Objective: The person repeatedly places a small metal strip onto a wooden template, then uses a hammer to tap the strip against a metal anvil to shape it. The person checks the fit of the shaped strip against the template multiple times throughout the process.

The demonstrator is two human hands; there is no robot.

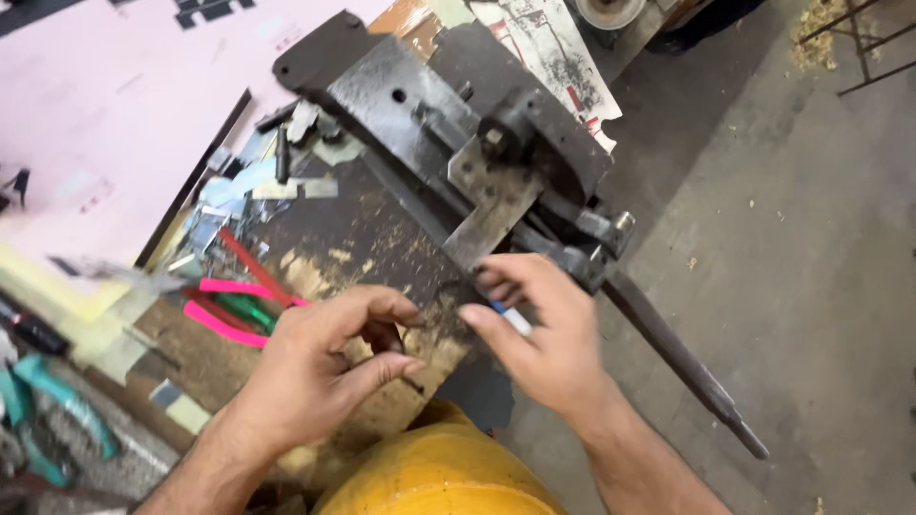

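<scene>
Nearest the camera, at 6 o'clock, a yellow rounded thing [441, 472] fills the bottom edge. Just above it the left hand [320, 367] rests on the worn, dusty table [324, 248], thumb and forefinger pinched together; whether anything lies between them I cannot tell. At 5 o'clock the right hand [539, 334] reaches to the lower end of a grey metal strip [491, 215], fingertips touching it, with a small white and blue piece [512, 319] tucked under the fingers. Its grip is loose and curled, not clamped round the strip.

Left of the hands, at 9 o'clock, pink-handled pliers [234, 305] lie beside a green-handled tool [250, 310].

Further off, at 12 o'clock, the strip runs up under the blade of a black lever shear [429, 105], whose long handle [682, 358] slants down to 4 o'clock. At 11 o'clock a heap of metal offcuts [253, 186] lies on the table beside a pink sheet [114, 105].

Judging by the offcuts, several cuts look done; the strip sits in the shear uncut, and the handle is untouched.
</scene>
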